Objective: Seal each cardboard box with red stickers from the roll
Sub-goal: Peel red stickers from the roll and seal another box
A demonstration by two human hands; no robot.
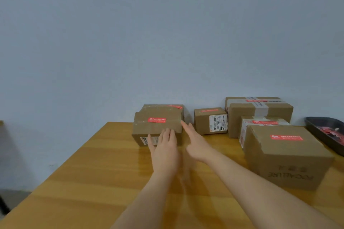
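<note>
Several cardboard boxes stand along the back of the wooden table (104,173), each with a red sticker. The left box (158,126) carries a red sticker (156,120) on its top. My left hand (164,148) lies flat against its front face, fingers stretched. My right hand (195,141) reaches with straight fingers to that box's right front corner; the fingertips are at the edge. Neither hand holds anything. To the right are a small box (206,121), a taped tall box (258,111), a white-taped box (264,121) and a big front box (284,156).
A dark tray (316,130) with red material in it, perhaps the stickers, lies at the far right edge of the table. A plain grey wall rises right behind the boxes. The table's left edge runs diagonally, with floor below.
</note>
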